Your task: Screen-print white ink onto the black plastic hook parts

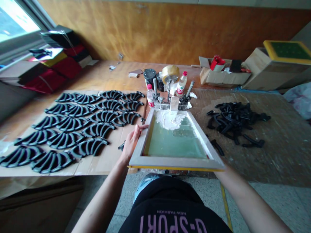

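A pale rectangular screen frame (175, 161) fills the middle of the picture, its far end up against a metal clamp (162, 105) and its near rail toward the lower centre, with a yellow strip showing under that rail. Greenish mesh (175, 145) spans the inside, and a thick white paste (167, 120) is spread across its far end. A light wooden block (174, 103) stands upright at the paste's far edge.

The left hand (131, 142) is at the left side of the frame, thumb raised and forefinger reaching onto the left rail; the other fingers are mostly out of sight, so I cannot tell whether they grip it. The right forearm (245, 187) comes in from the lower right and ends behind the near right corner, where the right hand is hidden; I cannot tell how far open its fingers are or what they hold.

At left, curved black pieces (60, 137) lie in overlapping rows on a cardboard sheet (93, 165). Right of centre, a loose heap of similar black pieces (233, 119) lies on the brown surface (274, 161). Around the clamp, near the upper centre, are a tape roll (170, 73), two red-capped bottles (181, 84) and dark tubs (150, 77). An open carton (218, 78) holding red items sits at upper right
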The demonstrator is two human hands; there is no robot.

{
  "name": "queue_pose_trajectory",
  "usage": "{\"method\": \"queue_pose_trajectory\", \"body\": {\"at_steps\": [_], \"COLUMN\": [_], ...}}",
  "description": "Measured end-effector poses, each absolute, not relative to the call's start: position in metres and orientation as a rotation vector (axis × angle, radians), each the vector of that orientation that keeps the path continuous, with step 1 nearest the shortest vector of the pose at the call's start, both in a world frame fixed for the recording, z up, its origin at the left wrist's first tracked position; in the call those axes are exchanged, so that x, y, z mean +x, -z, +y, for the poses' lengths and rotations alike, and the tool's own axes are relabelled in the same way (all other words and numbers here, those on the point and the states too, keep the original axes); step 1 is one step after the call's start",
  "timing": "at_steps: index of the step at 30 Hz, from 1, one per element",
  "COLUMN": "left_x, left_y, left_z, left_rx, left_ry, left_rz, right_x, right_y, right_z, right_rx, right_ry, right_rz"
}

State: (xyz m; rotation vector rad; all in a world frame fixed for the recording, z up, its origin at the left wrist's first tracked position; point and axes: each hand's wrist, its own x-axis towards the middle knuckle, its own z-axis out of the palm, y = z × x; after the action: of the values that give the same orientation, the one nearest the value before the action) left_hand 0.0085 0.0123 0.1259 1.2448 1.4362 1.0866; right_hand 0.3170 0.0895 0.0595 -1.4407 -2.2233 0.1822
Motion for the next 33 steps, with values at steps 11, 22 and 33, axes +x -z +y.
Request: {"method": "queue_pose_trajectory", "body": {"at_steps": [11,22,33], "left_x": [0.006,0.008,0.009], "left_y": [-0.011,-0.011,-0.037], "left_z": [-0.007,-0.009,-0.010], "left_rx": [1.158,1.084,1.025], "left_ry": [-0.854,-0.853,-0.880], "left_rz": [1.530,1.527,1.505], "right_x": [0.274,0.278,0.279], "right_y": [-0.075,-0.073,-0.063], "right_z": [0.140,0.082,0.081], "right_rx": [-1.558,-1.010,-1.069], "right_ry": [-0.109,-0.342,-0.305], "right_rz": [-2.343,-2.673,-2.503]}}
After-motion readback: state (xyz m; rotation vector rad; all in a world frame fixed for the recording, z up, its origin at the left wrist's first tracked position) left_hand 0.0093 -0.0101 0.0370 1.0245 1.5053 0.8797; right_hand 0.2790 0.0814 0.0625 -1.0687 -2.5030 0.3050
